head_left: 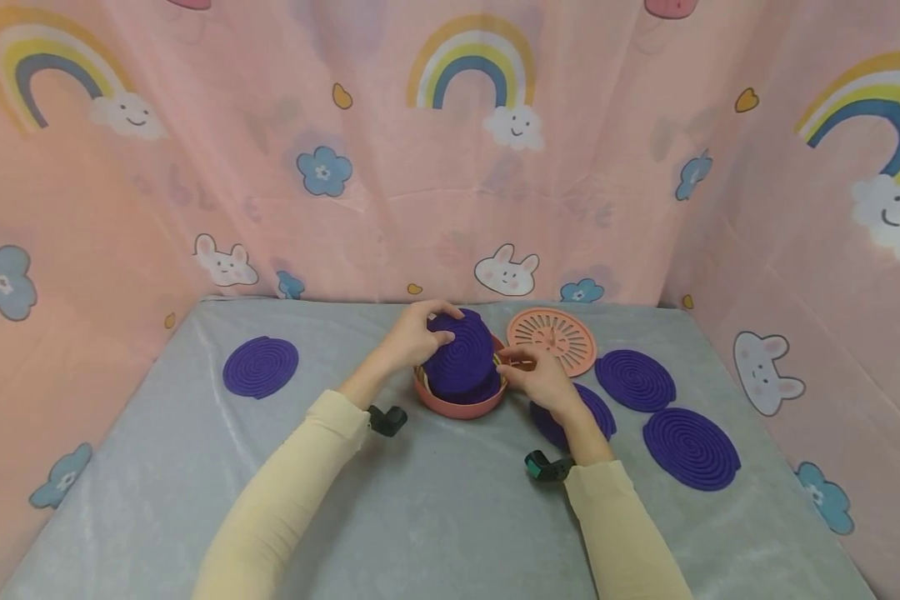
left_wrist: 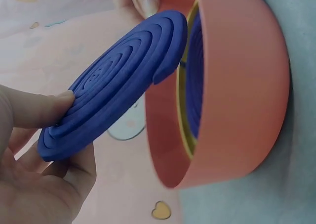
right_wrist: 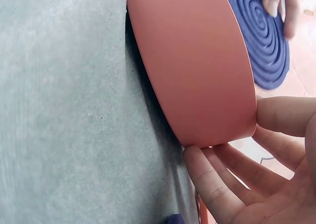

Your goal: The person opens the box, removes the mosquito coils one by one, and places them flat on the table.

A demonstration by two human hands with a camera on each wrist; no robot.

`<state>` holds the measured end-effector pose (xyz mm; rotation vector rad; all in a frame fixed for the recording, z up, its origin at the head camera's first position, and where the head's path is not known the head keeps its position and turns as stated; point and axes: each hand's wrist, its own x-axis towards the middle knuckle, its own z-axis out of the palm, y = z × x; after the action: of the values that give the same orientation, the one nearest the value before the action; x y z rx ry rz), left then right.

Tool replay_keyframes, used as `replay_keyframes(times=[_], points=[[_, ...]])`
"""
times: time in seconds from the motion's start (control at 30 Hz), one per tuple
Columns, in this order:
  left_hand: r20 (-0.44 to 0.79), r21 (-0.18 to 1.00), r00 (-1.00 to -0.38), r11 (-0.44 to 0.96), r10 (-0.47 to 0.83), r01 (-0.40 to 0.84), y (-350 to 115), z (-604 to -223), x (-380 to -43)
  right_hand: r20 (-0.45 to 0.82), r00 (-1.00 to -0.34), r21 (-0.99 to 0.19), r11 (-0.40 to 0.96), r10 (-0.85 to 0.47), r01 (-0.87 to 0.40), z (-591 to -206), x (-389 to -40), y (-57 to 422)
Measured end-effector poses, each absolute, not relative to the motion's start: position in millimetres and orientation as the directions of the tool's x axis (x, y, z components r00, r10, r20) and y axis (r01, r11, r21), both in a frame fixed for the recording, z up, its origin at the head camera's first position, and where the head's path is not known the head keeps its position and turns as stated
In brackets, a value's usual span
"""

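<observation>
My left hand [head_left: 411,335] pinches a purple mosquito coil [head_left: 459,354] between thumb and fingers. The coil is tilted over the opening of a round salmon-pink coil box [head_left: 461,410]. Another purple coil [left_wrist: 195,80] lies inside the box, within a yellow ring [left_wrist: 183,105], as the left wrist view shows. At the box's right side, my right hand [head_left: 543,379] holds the wall. In the right wrist view its thumb [right_wrist: 286,116] is at the rim and its fingers lie against the outside. Part of the box's inside is hidden by the held coil.
A slotted salmon-pink lid [head_left: 551,329] lies behind the box to the right. Several coils lie on the grey cloth: one coil [head_left: 261,367] at the left, others [head_left: 635,380] at the right, one partly under my right arm. A pink printed curtain [head_left: 390,217] stands behind.
</observation>
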<state>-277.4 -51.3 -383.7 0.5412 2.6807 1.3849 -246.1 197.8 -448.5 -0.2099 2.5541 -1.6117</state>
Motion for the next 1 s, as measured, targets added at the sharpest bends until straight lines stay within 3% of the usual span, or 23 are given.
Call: replay_keyframes(times=[0.4,0.7,1.0], points=[[0.196,0.817,-0.939,0.482,0.284,0.316,-88.3,-360.7,-270.2,-0.042,-0.985,-0.895,0.444,-0.168,-0.037,-448.8,-245.5,198.7],[0.191,0.842,-0.964,0.475,0.184,0.257,-130.0,-354.8,-269.0,-0.048,-0.984,-0.895,0.446,-0.172,-0.035,-447.5,-243.8,197.4],[0.140,0.873,-0.988,0.463,0.064,0.153,-169.9,-374.7,-271.3,-0.023,-0.983,-0.900,0.432,-0.180,-0.058,-447.9,-244.5,197.4]])
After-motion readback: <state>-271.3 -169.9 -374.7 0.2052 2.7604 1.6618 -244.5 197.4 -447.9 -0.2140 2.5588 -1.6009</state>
